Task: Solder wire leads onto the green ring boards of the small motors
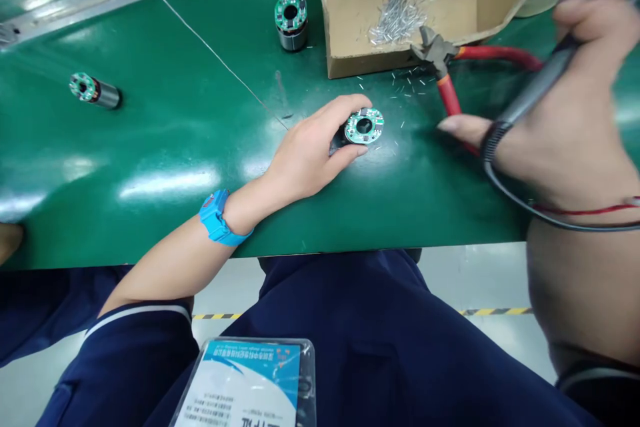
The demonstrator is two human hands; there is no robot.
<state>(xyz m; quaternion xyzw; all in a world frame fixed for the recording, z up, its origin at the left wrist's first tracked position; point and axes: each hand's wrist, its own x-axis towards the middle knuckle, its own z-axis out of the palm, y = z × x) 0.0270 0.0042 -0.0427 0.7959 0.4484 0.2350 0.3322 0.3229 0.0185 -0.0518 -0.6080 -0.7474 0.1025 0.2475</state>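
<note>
My left hand is closed around the side of a small motor that carries a round green circuit board with a dark centre hole. Thumb and forefinger grip it just below the board, which faces up. On the right, my right hand is blurred by motion. Its fingers wrap a dark corded tool that looks like a soldering iron, whose tip is out of view. Red-handled diagonal cutters lie beneath, jaws at the box edge; the right thumb overlaps one handle, and whether it touches I cannot tell.
A cardboard box at the back holds clipped wire pieces, with more scattered before it. Two more board-topped motors stand apart, one motor beside the box, another motor farther left. A thin pale wire crosses the green table.
</note>
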